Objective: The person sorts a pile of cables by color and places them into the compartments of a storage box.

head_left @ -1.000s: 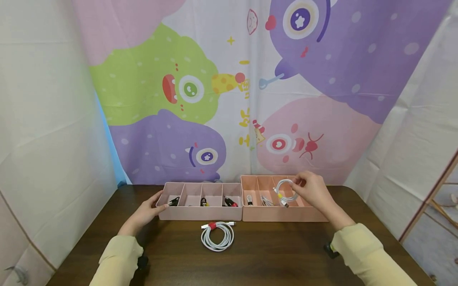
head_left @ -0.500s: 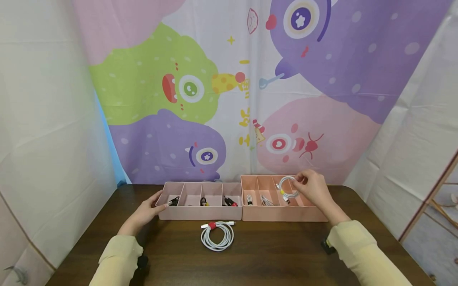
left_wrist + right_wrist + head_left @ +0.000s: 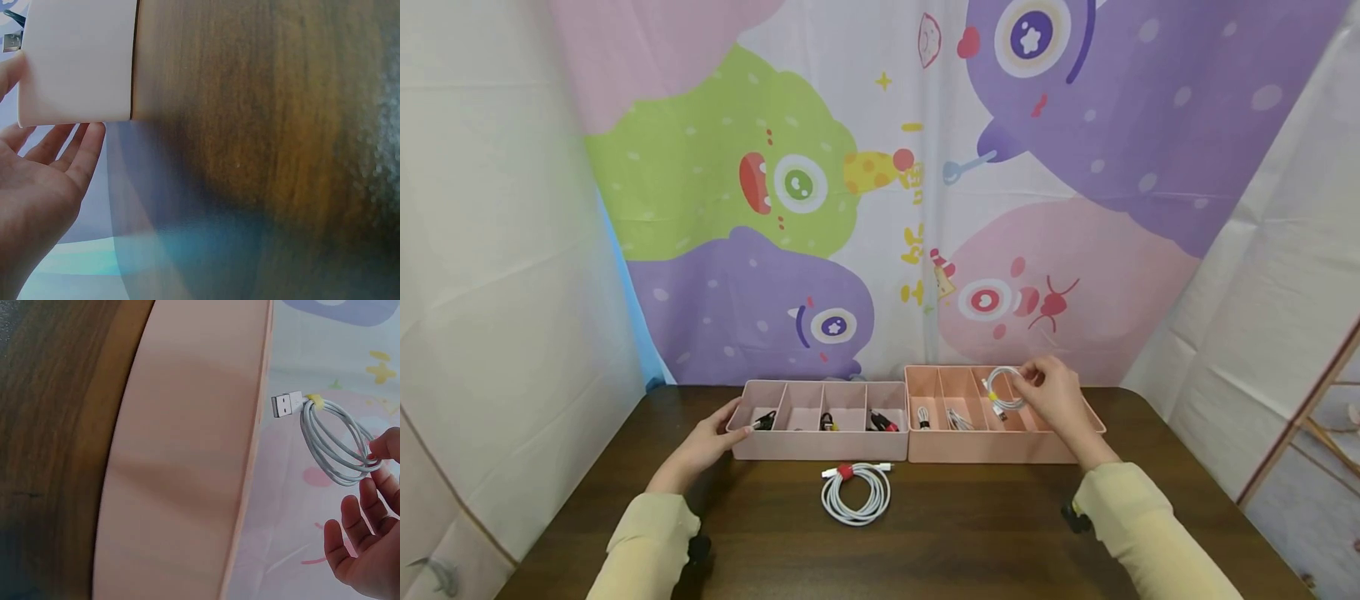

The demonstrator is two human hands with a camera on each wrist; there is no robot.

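My right hand [image 3: 1054,402] pinches a coiled white USB cable [image 3: 1004,390] between thumb and fingertips, above the peach divided box [image 3: 1000,447]. A yellow tie [image 3: 317,401] binds this coil, and its USB plug [image 3: 287,404] sticks out to one side. My left hand [image 3: 703,454] grips the left end of the pale pink divided box [image 3: 820,446], thumb at the front rim and fingers along the end wall. On the table in front of the boxes lies a second coiled white cable [image 3: 856,495] with a red tie.
Small bundled cables lie in the boxes: black ones [image 3: 882,422] in the pink box, white ones [image 3: 958,419] in the peach box. Both boxes stand side by side at the back of the brown table [image 3: 925,533], before a printed curtain [image 3: 887,208].
The right hand has brought the white USB cable slightly up and right over the peach box, while its forearm has shifted left. The left hand stays on the pink box.
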